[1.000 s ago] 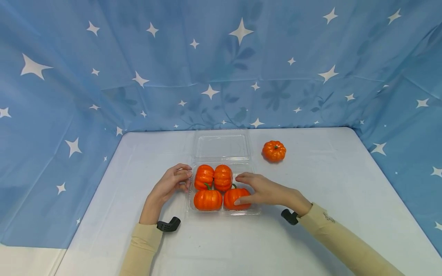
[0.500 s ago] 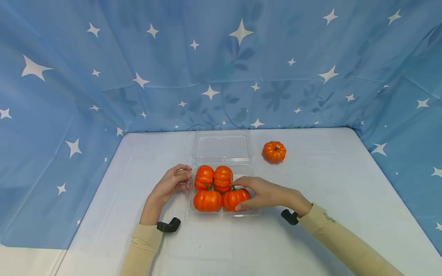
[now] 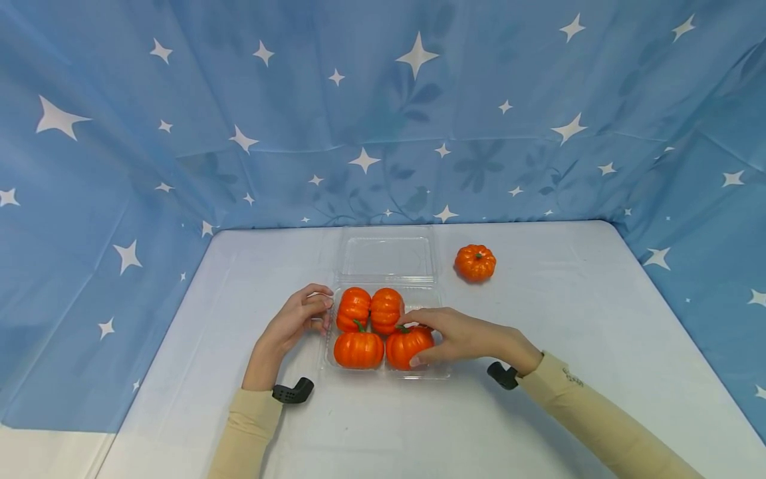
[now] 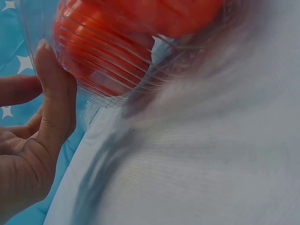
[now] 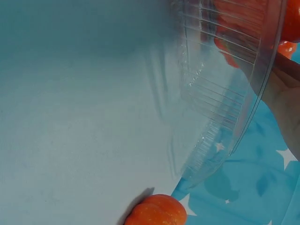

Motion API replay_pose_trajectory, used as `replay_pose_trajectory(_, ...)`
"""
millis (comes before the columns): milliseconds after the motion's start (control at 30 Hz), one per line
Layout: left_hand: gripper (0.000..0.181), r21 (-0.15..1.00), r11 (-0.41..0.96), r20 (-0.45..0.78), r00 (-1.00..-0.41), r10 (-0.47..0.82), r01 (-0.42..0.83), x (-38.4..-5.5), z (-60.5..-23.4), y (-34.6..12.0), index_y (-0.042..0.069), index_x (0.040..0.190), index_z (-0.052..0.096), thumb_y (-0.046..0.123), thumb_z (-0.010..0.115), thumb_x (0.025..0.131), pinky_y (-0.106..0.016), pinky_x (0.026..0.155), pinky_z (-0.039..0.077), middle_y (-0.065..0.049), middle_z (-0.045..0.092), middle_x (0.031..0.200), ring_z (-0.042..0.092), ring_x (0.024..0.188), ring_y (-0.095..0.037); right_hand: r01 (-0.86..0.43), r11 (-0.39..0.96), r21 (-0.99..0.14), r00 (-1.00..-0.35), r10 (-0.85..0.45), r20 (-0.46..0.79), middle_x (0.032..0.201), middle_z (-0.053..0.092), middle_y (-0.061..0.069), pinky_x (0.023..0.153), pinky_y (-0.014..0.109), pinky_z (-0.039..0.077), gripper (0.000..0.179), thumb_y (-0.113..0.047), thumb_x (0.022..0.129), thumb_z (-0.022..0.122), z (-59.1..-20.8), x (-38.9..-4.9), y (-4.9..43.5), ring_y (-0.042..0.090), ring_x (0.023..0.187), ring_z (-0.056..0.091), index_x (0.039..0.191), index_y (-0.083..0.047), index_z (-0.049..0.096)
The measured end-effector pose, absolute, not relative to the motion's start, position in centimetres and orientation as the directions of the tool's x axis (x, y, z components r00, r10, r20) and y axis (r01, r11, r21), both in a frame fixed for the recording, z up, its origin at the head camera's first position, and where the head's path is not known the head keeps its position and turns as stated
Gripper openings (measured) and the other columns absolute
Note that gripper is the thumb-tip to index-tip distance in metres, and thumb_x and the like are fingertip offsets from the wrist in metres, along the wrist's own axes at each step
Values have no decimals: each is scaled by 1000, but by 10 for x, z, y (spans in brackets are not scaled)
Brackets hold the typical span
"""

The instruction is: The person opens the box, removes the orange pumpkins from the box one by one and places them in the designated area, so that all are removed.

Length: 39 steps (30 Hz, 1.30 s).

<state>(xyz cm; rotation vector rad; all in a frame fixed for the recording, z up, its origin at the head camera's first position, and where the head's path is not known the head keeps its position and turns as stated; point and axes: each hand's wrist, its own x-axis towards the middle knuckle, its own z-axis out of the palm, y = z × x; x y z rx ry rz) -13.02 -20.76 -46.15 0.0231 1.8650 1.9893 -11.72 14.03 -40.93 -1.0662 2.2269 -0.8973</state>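
Observation:
In the head view, a clear plastic clamshell box (image 3: 419,296) stands open mid-table, its lid (image 3: 385,256) folded back to the far side. Several orange toy pumpkins sit in its base in two rows. My right hand (image 3: 451,336) grips the front-right pumpkin (image 3: 407,351), thumb at the front and fingers behind it, near the green stem. The front-left pumpkin (image 3: 359,350) lies beside it, with two more pumpkins (image 3: 386,309) behind. At the box's left rim is my left hand (image 3: 299,313), fingers loosely bent; in the left wrist view its thumb (image 4: 54,89) touches the ribbed wall.
One more orange pumpkin (image 3: 475,263) rests on the white tablecloth (image 3: 538,286), right of the lid. A blue curtain (image 3: 287,179) with white stars hangs behind the table and on both sides.
My right thumb and fingers have come together around the front-right pumpkin, which has tipped slightly toward me. The box has shifted a little the same way. My left hand stays in place.

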Motion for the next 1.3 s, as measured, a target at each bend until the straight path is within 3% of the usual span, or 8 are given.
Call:
replay_pose_trajectory(333,33,959,-23,-262,-917,300,-282,-131,-461,-207,-6,132,43,8,53,104,-26,54,56,-1,61,77,58,61,-14,-486,453,-747,-556,-820,-135,129,66,-5,103,34,54,53,-35,90,80,-406,-118,142,13,115,61,135,-18,57)
replay_pose_trajectory(667,33,959,-21,-262,-916,305,-282,-132,-463,-207,-7,133,42,8,52,105,-26,55,56,-2,61,77,58,61,-14,-478,421,-771,-556,-824,-106,135,64,-4,105,38,53,55,-35,91,79,-403,-116,149,17,121,60,139,-18,56)
replay_pose_trajectory(1067,35,958,-33,-263,-916,304,-286,-132,-464,-208,-9,134,40,7,51,105,-26,54,56,-1,62,76,58,61,-13,-494,420,-761,-618,-786,-33,135,64,-5,103,39,54,58,-32,88,83,-406,-113,159,16,120,61,139,-19,59)
replay_pose_trajectory(1300,34,958,-49,-255,-916,310,-284,-131,-464,-209,-9,133,40,6,52,104,-26,54,56,-1,62,76,59,61,-13,-497,477,-725,-678,-734,-17,146,59,9,103,49,55,69,-30,86,84,-402,-111,164,30,132,58,145,-8,55)
